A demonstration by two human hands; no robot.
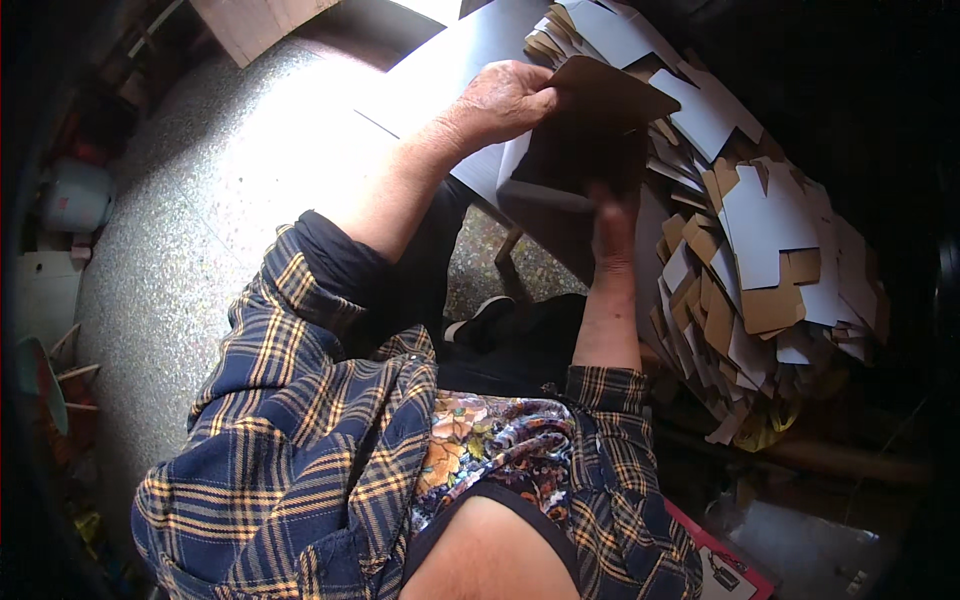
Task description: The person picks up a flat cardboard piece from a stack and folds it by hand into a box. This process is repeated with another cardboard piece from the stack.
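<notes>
A flat cardboard box blank [590,130], brown on one face and pale grey on the other, is held up between both hands. My left hand [505,98] grips its upper left edge beside a folded brown flap. My right hand [612,205] holds its lower right part from below, fingers partly in shadow. A large heap of the same cut cardboard blanks [760,230] lies just to the right of the hands, touching or nearly touching the held piece.
A grey flat board or sheet [440,70] lies under the hands at the top. Speckled stone floor [200,200] spreads to the left, with a white bucket [75,195] and clutter at the far left. My dark-trousered legs and a shoe [485,320] are below.
</notes>
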